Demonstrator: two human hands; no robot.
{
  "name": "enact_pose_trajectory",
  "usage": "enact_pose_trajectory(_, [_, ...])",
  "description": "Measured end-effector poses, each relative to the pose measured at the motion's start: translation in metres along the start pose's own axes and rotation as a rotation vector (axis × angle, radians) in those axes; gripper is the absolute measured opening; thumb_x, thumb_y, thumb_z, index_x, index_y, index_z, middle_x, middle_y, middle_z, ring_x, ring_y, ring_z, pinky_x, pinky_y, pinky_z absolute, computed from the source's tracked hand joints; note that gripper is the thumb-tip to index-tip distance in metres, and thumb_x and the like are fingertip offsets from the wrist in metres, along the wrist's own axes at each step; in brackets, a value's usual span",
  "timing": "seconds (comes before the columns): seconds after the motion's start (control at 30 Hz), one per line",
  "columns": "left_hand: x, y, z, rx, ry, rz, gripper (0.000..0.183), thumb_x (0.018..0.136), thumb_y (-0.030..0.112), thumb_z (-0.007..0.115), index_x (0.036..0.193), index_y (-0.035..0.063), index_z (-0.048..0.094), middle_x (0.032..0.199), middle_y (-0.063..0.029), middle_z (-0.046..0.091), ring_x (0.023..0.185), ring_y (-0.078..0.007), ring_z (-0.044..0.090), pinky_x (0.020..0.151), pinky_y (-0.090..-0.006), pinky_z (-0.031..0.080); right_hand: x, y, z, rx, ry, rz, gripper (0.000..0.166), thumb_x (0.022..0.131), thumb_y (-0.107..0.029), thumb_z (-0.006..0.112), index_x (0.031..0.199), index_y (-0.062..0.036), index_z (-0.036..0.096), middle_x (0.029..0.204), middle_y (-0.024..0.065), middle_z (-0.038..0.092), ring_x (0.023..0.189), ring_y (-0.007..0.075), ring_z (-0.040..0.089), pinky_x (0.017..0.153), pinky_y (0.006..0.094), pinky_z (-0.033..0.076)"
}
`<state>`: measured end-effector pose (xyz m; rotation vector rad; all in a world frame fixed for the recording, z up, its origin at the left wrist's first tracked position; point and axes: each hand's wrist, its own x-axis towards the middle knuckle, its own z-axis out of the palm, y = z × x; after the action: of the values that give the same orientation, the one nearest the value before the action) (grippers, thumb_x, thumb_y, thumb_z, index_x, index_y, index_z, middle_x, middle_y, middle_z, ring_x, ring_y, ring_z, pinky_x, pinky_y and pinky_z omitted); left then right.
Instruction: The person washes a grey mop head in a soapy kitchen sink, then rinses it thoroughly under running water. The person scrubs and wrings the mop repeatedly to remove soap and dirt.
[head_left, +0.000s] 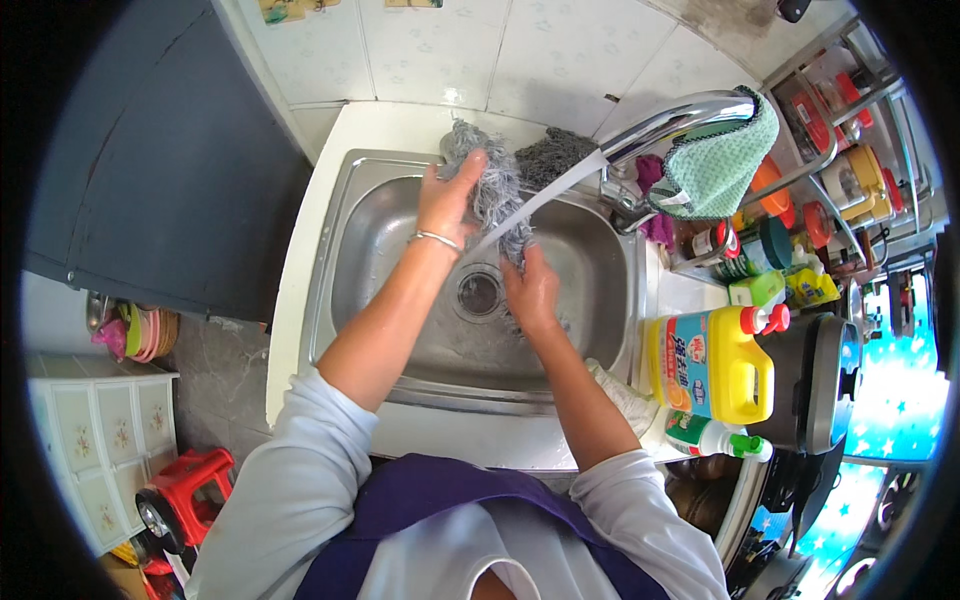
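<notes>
A wet, grey shaggy cloth (496, 184) hangs bunched over the back part of a steel sink (420, 352). My left hand (448, 199), with a bangle at the wrist, grips its upper left side. Lower down, my right hand (531, 289) holds the cloth's near end, right of the drain (480, 292). A stream of water (551, 191) runs from the chrome faucet (675, 120) down beside the cloth, between my hands. Behind the sink, a darker grey cloth (555, 156) lies on the rim. A green cloth (724, 161) is draped over the faucet's spout.
Right of the sink stand a yellow detergent jug (709, 364), a green-and-white bottle (712, 436) and a rack (817, 165) of jars. A pale cloth (622, 397) lies at the sink's near right corner. Tiled wall (427, 60) rises behind; a dark panel (172, 165) stands at left.
</notes>
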<state>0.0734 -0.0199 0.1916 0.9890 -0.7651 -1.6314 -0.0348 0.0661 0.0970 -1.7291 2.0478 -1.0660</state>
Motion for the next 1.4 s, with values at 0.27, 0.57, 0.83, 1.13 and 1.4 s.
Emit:
enact_pose_trajectory(0.27, [0.018, -0.044, 0.013, 0.641, 0.393, 0.675, 0.057, 0.08, 0.022, 0.054, 0.127, 0.006, 0.025, 0.092, -0.0219, 0.054, 0.08, -0.0349, 0.055, 0.075, -0.0385, 0.041, -0.014, -0.024, -0.005, 0.04, 0.028, -0.119, 0.019, 0.069, -0.013, 0.06, 0.082, -0.0043, 0.049, 0.074, 0.0167, 0.054, 0.066, 0.0352, 0.054, 0.054, 0.0412, 0.042])
enact_pose_trajectory(0.57, [0.028, -0.04, 0.006, 0.035, 0.249, 0.452, 0.027, 0.086, 0.018, 0.048, 0.109, 0.0054, 0.04, 0.08, -0.0036, 0.05, 0.072, -0.0138, 0.047, 0.065, -0.0278, 0.039, -0.018, -0.028, -0.001, 0.508, -0.024, 0.124, 0.019, 0.079, -0.02, 0.055, 0.086, -0.0027, 0.054, 0.065, 0.009, 0.055, 0.061, 0.0166, 0.052, 0.055, 0.0297, 0.041])
enact_pose_trajectory(0.83, [0.029, -0.006, -0.016, -0.551, 0.004, 0.228, 0.055, 0.078, 0.028, 0.061, 0.121, 0.0109, 0.031, 0.113, -0.0124, 0.04, 0.085, -0.0198, 0.054, 0.068, -0.0317, 0.048, -0.014, -0.021, -0.013, 0.77, -0.203, 0.354, 0.023, 0.085, -0.023, 0.049, 0.082, -0.0008, 0.055, 0.07, -0.004, 0.051, 0.065, 0.0043, 0.041, 0.057, 0.0211, 0.035])
enact_pose_trajectory(1.13, [0.015, -0.041, -0.022, 0.14, -0.343, -0.066, 0.025, 0.08, 0.027, 0.058, 0.082, 0.0013, 0.058, 0.071, -0.0073, 0.059, 0.066, -0.0166, 0.057, 0.056, -0.0278, 0.046, 0.008, -0.021, -0.011, 1.016, -0.337, 0.623, 0.027, 0.085, -0.024, 0.046, 0.095, -0.0011, 0.055, 0.084, 0.0034, 0.055, 0.074, 0.0098, 0.049, 0.067, 0.0252, 0.04])
enact_pose_trajectory(1.4, [0.005, -0.081, -0.013, -0.04, 0.134, 0.048, 0.02, 0.08, 0.021, 0.058, 0.073, 0.0022, 0.057, 0.066, -0.0038, 0.055, 0.055, -0.0099, 0.05, 0.048, -0.0257, 0.04, 0.01, -0.004, 0.011, 0.96, -0.255, 0.594, 0.047, 0.082, -0.027, 0.049, 0.118, 0.0014, 0.04, 0.108, 0.012, 0.049, 0.096, 0.0166, 0.047, 0.084, 0.0278, 0.036])
